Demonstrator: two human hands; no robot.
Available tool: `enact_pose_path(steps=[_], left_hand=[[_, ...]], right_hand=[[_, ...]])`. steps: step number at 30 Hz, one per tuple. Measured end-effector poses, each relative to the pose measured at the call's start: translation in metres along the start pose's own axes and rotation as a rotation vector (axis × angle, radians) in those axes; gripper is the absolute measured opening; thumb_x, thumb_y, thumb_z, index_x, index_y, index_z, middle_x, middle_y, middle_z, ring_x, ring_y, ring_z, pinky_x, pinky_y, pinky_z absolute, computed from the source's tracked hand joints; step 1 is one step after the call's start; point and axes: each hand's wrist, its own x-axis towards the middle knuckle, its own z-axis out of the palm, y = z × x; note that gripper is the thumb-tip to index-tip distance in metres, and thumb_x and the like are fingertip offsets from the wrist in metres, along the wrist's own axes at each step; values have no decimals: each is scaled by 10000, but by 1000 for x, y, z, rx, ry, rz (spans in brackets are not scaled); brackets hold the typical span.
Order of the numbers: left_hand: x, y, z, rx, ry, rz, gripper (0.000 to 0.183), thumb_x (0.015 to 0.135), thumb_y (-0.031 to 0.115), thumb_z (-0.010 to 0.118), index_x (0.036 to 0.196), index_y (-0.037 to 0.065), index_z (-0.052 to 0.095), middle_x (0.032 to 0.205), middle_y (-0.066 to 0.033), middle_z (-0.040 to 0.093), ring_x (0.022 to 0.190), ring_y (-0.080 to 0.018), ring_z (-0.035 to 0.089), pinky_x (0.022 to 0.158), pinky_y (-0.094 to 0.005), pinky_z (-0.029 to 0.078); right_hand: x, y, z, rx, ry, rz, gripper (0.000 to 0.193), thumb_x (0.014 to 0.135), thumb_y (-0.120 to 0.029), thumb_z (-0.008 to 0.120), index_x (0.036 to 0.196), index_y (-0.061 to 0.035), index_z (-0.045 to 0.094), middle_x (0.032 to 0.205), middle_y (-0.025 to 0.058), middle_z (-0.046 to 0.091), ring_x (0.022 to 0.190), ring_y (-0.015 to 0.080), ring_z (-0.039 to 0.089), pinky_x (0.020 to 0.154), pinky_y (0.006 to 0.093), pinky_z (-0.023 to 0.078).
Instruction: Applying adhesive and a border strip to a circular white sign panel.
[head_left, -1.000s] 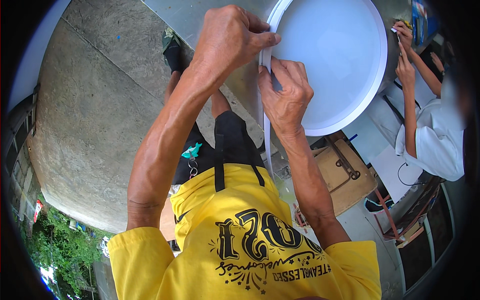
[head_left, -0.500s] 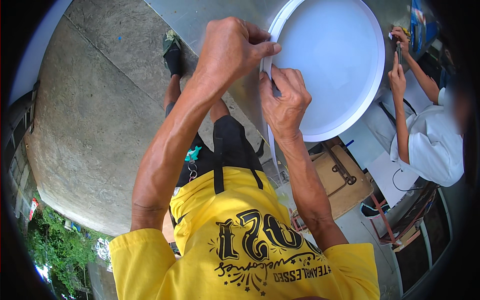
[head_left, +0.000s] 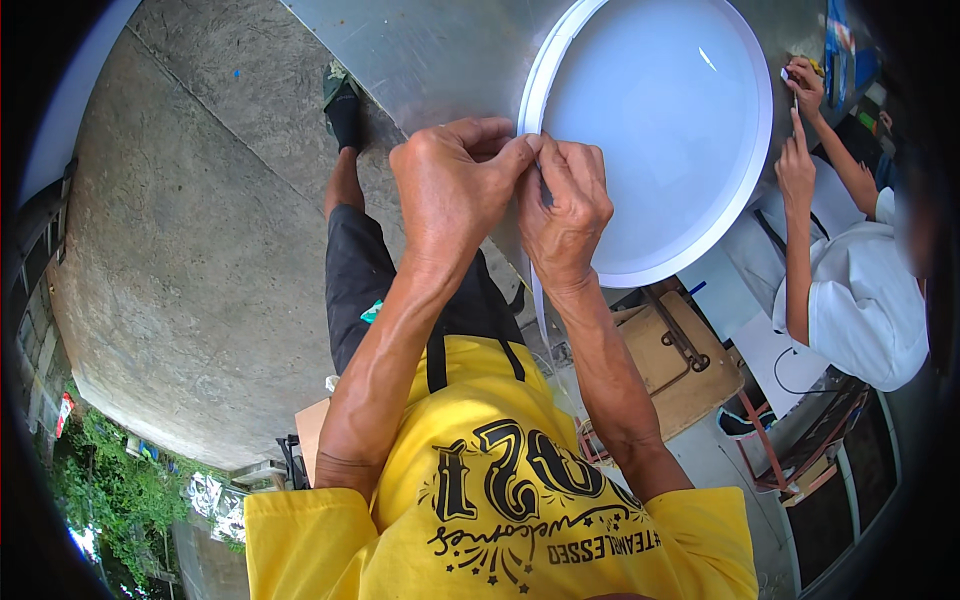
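Note:
A large round white panel (head_left: pixel 650 150) with a raised white rim lies on a grey metal tabletop (head_left: pixel 420 70). Along its near-left edge, both hands meet at a thin white strip (head_left: pixel 540 305) that hangs down past the table edge. My left hand (head_left: pixel 450 190) is closed, thumb and fingers pinching the strip against the rim. Touching it on the right, my right hand (head_left: pixel 568 215) is closed too, its bent fingers and thumb on the strip just below. The fingertips partly hide the strip between them.
At the right, a person in a white shirt (head_left: pixel 865 300) holds small items in both hands. A brown wooden seat (head_left: pixel 680 350) stands below the panel. Concrete floor (head_left: pixel 190 230) spreads left, with green plants (head_left: pixel 125 500) at the lower left.
My left hand has slid down along the rim to meet my right hand, which has stayed nearly in place. My left forearm has shifted to the right.

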Motion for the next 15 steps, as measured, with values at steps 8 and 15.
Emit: enact_pose_path(steps=[8, 15], left_hand=[[-7, -5, 12, -30, 124, 104, 256, 838, 150, 782, 981, -61, 795, 739, -182, 765, 674, -203, 772, 644, -300, 610], [-10, -4, 5, -4, -17, 32, 330, 890, 164, 813, 1120, -69, 772, 906, -188, 795, 811, -164, 765, 745, -279, 618]], right_hand=[[-9, 2, -13, 82, -83, -50, 390, 789, 103, 736, 1176, 96, 690, 1057, 150, 654, 939, 326, 618, 793, 418, 527], [-14, 8, -14, 80, -94, -50, 393, 782, 107, 741, 1172, 85, 696, 1057, 143, 673, 956, 321, 639, 816, 414, 538]])
